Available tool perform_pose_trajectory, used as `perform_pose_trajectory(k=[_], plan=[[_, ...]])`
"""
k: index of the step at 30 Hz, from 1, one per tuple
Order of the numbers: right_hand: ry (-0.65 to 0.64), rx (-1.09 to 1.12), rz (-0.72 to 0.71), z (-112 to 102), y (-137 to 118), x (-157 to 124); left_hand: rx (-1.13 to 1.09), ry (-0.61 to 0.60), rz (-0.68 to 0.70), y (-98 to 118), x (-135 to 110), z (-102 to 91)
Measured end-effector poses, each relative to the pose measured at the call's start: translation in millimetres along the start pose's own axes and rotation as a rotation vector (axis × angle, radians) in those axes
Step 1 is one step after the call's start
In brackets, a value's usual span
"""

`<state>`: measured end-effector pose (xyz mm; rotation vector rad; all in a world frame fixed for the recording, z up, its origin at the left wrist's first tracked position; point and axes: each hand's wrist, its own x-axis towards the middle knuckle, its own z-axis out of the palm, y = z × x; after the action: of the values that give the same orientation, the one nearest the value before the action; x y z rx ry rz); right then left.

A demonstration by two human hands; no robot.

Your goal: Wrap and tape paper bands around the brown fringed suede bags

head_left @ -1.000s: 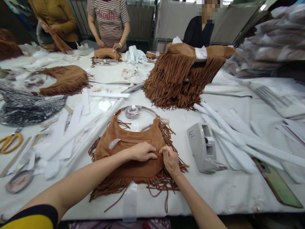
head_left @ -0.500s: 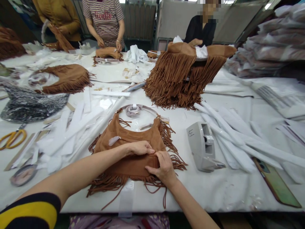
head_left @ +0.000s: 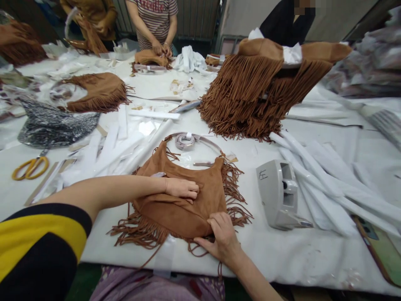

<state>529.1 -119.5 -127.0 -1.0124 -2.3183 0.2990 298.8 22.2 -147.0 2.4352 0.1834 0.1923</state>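
Observation:
A brown suede fringed handbag (head_left: pixel 181 221) lies on the table in front of me, its strap end away from me. My left hand (head_left: pixel 181 189) rests palm down across the middle of the bag, fingers slightly bent on the creased suede. At the bag's lower right edge, my right hand (head_left: pixel 223 236) has its fingers on top and its thumb low at the rim, holding the edge. Inside the handle's curve sits a coiled, wrapped strap (head_left: pixel 184 142). A pale zip-pull wrapping (head_left: pixel 159 174) shows just above my left wrist.
To the right stand a grey tape dispenser (head_left: pixel 274 194), white paper strips (head_left: pixel 316 184) and a phone (head_left: pixel 380 251). Stacked fringed bags (head_left: pixel 247 92) rise behind. Yellow-handled scissors (head_left: pixel 30 168) lie left, near a black-and-white patterned bag (head_left: pixel 58 127). Co-workers stand across the table.
My left hand has flattened onto the bag and separated from my right hand. My right hand has shifted down to the bag's lower right edge. The view has swung slightly left.

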Motion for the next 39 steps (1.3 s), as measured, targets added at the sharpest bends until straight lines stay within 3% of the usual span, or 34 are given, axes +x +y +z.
perform_pose_trajectory(k=[7, 11, 14, 18, 20, 21, 24, 26, 32, 36, 39], plan=[[0.003, -0.051, 0.104, 17.5, -8.8, 8.4, 0.086, 0.045, -0.103, 4.5, -3.9, -1.7], [0.026, -0.139, 0.048, 20.8, -2.9, 18.6, 0.040, 0.080, -0.184, 7.5, 4.6, -7.3], [0.005, -0.171, 0.020, 16.8, 7.6, 23.0, 0.018, 0.184, -0.282, 18.2, -0.8, -22.3], [-0.010, -0.190, 0.040, 10.5, 16.5, 25.0, 0.054, 0.495, -0.453, 55.0, -52.7, -45.6], [0.006, -0.198, 0.033, 9.8, 17.6, 25.2, 0.054, 0.650, -0.508, 77.8, -90.9, -45.7], [0.016, -0.204, 0.027, 10.1, 17.7, 25.3, 0.054, 0.667, -0.510, 87.8, -109.1, -41.7], [0.037, -0.230, 0.021, 12.6, 18.2, 24.3, 0.041, 0.616, -0.493, 107.5, -147.4, -20.3], [0.031, -0.246, 0.028, 15.1, 19.1, 22.4, 0.066, 0.544, -0.501, 112.4, -156.4, -6.7], [0.010, -0.262, 0.042, 14.0, 18.8, 18.9, 0.381, 0.284, -0.553, 116.1, -147.1, 4.2], [-0.048, -0.267, -0.070, -2.6, 20.3, 24.9, 0.515, 0.216, -0.466, 110.0, -148.9, 11.6], [-0.097, -0.290, -0.160, -9.3, 25.7, 26.8, 0.568, 0.238, -0.392, 97.0, -157.6, 21.5]])
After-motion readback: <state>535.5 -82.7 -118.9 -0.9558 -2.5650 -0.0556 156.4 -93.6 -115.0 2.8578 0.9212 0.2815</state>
